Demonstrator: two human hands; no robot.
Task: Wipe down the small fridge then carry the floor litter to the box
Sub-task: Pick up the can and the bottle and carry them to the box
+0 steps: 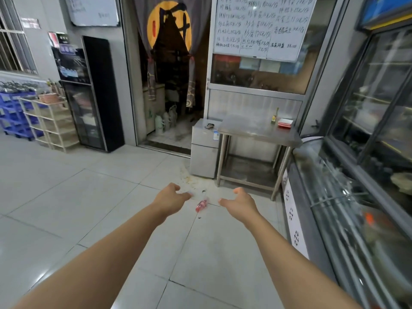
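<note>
The likely slip: no cloth shows in either grip, so the small silver metal fridge point(204, 150) beyond both could go unwiped. The left hand point(170, 198) and right hand point(239, 202) hang loosely spread, holding nothing; the crumpled pink plastic wrapper point(201, 205) lies on the floor between them.

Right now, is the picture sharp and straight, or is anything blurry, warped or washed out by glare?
Head view: wide-angle bending bows the grey metal door frame; the glass-fronted display counter at right smears with blur and reflections; the small silver fridge and pink wrapper on the floor read fairly sharp.
</note>
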